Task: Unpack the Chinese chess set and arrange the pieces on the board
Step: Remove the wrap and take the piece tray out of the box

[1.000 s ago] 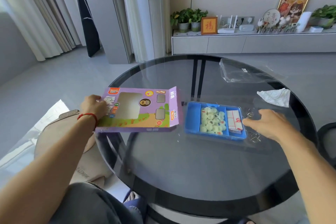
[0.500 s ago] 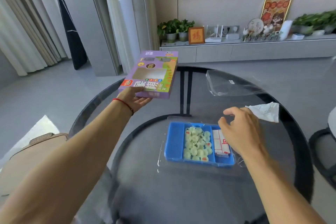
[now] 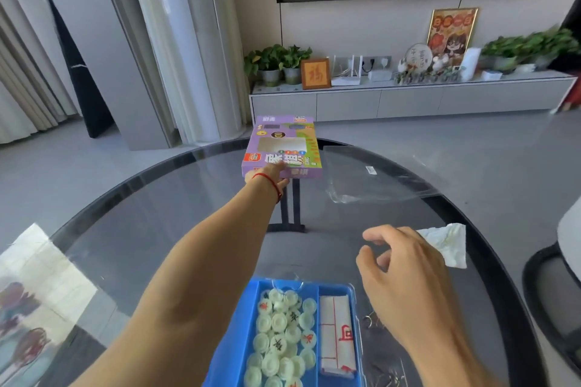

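A: What is lying nearest, under the fingers?

B: The tray [image 3: 232,345] is sitting on the table [image 3: 163,229], just below and to the left of the right hand [image 3: 405,280]. The pieces [image 3: 279,339] are lying loose in its wide part, and the folded board [image 3: 336,333] is filling the narrow part, closest to the right fingers. These fingers are hanging apart and curled, pinching nothing.

A: How are these things going to handle?

B: I am judging the pieces as small, light, smooth discs, easy to slip, so pinching one by its rim is best. The board is looking thin and soft; I would take it at the upper end, nearest the fingertips.

A: And farther away?

B: The left hand [image 3: 270,176] is stretching far out, its fingers closing on the near edge of the box [image 3: 283,148], thumb on top. The box is looking like light, stiff cardboard. Right of it, a clear bag [image 3: 377,179] is lying.
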{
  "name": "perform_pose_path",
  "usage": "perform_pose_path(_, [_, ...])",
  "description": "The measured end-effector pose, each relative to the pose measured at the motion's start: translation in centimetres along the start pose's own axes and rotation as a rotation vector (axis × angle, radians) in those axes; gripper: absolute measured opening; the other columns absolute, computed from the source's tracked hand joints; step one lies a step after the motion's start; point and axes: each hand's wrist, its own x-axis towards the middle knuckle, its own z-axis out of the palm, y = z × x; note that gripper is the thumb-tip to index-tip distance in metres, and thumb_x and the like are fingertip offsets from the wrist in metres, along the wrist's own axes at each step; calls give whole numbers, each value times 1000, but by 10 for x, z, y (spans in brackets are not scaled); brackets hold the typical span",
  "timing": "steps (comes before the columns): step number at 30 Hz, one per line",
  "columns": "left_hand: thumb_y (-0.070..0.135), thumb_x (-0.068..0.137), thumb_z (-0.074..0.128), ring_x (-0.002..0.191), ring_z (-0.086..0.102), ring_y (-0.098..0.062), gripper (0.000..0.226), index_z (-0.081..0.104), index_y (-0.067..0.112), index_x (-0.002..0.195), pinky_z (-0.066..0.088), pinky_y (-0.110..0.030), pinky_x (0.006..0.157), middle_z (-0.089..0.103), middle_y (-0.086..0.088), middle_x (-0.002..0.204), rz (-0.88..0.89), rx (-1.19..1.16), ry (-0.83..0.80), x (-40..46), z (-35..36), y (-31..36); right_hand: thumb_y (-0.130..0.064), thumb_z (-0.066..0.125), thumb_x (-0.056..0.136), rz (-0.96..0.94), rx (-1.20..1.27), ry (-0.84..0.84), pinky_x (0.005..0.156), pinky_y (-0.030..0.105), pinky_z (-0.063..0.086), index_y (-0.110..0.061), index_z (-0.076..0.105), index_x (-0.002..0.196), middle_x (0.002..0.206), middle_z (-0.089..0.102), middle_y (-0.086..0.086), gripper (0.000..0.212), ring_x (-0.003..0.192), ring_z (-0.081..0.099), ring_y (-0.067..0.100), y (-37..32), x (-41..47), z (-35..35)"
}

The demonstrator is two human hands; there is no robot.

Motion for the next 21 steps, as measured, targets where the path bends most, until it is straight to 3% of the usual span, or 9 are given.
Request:
perform_pose_path(4, [25, 94, 70, 124, 61, -22, 53, 45, 21, 140, 52, -25, 79, 62, -3, 138, -83, -86, 41, -29, 7, 11, -32, 59, 95, 9, -12, -47, 75, 23, 43, -27, 67, 116, 109, 64, -12, 23, 90, 62, 9, 2, 4, 1])
perform_pose_path(6, [32, 99, 62, 123, 59, -22, 56, 38, 16, 147, 52, -18, 76, 56, -5, 144, -26, 104, 81, -48, 4, 20, -32, 59, 94, 6, -4, -61, 77, 27, 47, -27, 68, 113, 105, 65, -13, 22, 89, 63, 9, 0, 4, -1])
perform_pose_path(9, [45, 100, 56, 130, 50, -29, 69, 30, 11, 154, 45, -30, 106, 45, -12, 150, 125, 420, 59, -68, -10, 28, -35, 59, 93, 10, 8, -92, 80, 33, 54, -29, 67, 110, 101, 67, -15, 20, 89, 64, 8, -4, 1, -9])
perform_pose_path(10, [38, 101, 58, 123, 55, -31, 65, 33, 9, 153, 49, -36, 105, 50, -14, 143, 68, 356, 42, -69, -15, 28, -37, 59, 93, 8, 3, -105, 79, 34, 55, -31, 67, 108, 98, 68, -16, 19, 88, 64, 8, -5, -1, -11])
perform_pose_path(12, [14, 100, 59, 98, 65, -32, 45, 45, 5, 142, 63, -40, 75, 61, -18, 120, -7, 230, -13, -91, -28, 28, -41, 60, 91, 6, -28, -149, 77, 36, 56, -33, 68, 103, 94, 69, -17, 16, 87, 64, 8, -3, -7, -16])
perform_pose_path(13, [7, 99, 58, 90, 67, -32, 33, 52, 2, 132, 64, -40, 66, 64, -19, 110, 46, 350, -21, -108, -35, 22, -41, 60, 91, 10, -46, -180, 79, 37, 57, -34, 69, 102, 94, 69, -17, 16, 89, 64, 9, -2, -10, -18])
perform_pose_path(16, [8, 92, 61, 81, 70, -28, 7, 64, 7, 98, 63, -42, 76, 72, -9, 94, 515, 954, -54, -158, -77, -6, -42, 59, 94, 16, -177, -347, 91, 40, 52, -36, 67, 117, 116, 65, -11, 25, 111, 57, 16, -1, -20, -15])
perform_pose_path(19, [12, 86, 64, 89, 61, -17, 11, 67, 18, 94, 55, -33, 78, 66, 5, 94, 936, 1384, -63, -209, -137, -33, -46, 57, 95, -19, -271, -546, 110, 49, 40, -39, 47, 145, 151, 38, -5, 51, 141, 29, 23, -10, -35, -3])
perform_pose_path(21, [21, 86, 63, 95, 55, -19, 13, 67, 23, 98, 50, -33, 81, 63, 5, 102, 1095, 1521, -51, -239, -172, -52, -54, 58, 94, -4, -290, -600, 114, 51, 36, -38, 35, 153, 160, 21, -2, 65, 148, 13, 24, -18, -45, 4])
